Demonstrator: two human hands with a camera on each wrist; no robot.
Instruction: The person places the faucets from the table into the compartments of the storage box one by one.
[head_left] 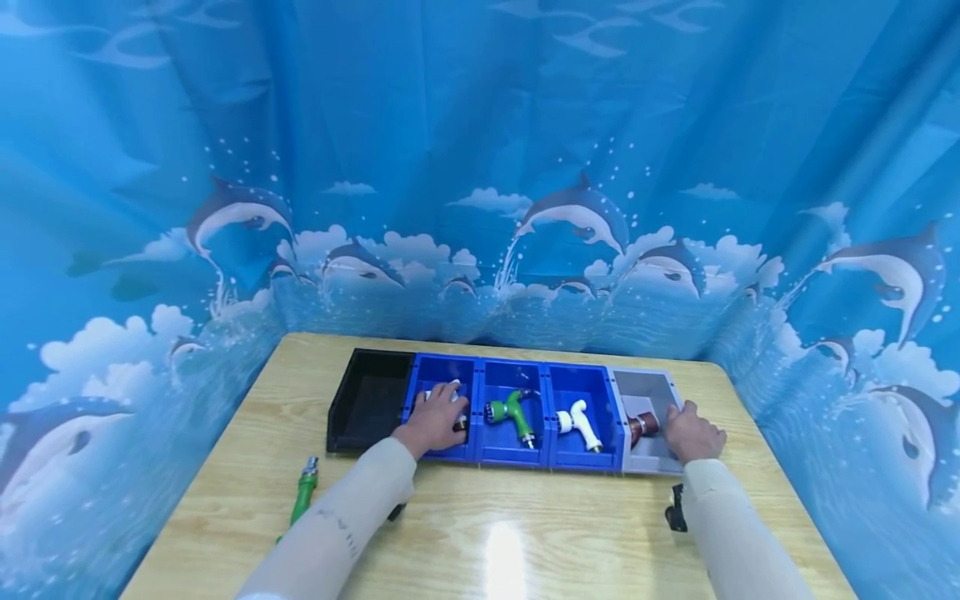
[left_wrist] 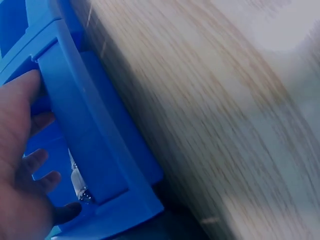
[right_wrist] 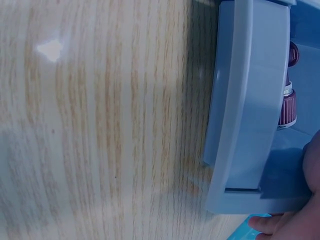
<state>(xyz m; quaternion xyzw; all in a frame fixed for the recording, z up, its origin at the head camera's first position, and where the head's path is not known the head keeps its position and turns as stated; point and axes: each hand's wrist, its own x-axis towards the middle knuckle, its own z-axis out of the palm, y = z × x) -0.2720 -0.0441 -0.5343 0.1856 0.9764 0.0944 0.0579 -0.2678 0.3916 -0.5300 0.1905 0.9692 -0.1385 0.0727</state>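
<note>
My left hand [head_left: 435,421] reaches down into the leftmost blue bin [head_left: 444,367], its fingers spread. In the left wrist view the thumb lies at the bin's side wall, and a white tap with a metal end [left_wrist: 79,182] shows beyond the fingers, partly hidden. At the far right of the row, my right hand [head_left: 694,431] grips the outer side wall of the grey bin [head_left: 647,383], thumb on the inside and fingers outside. Inside that bin lies a brown tap [right_wrist: 288,107], apart from the hand.
Between the hands, one blue bin holds a green tap [head_left: 512,414] and another a white tap [head_left: 579,423]. A black bin [head_left: 375,383] ends the row at left. Nearer on the wooden table [head_left: 540,521] lies a green tap-like piece [head_left: 303,492]. A dolphin-print curtain [head_left: 480,167] surrounds the table.
</note>
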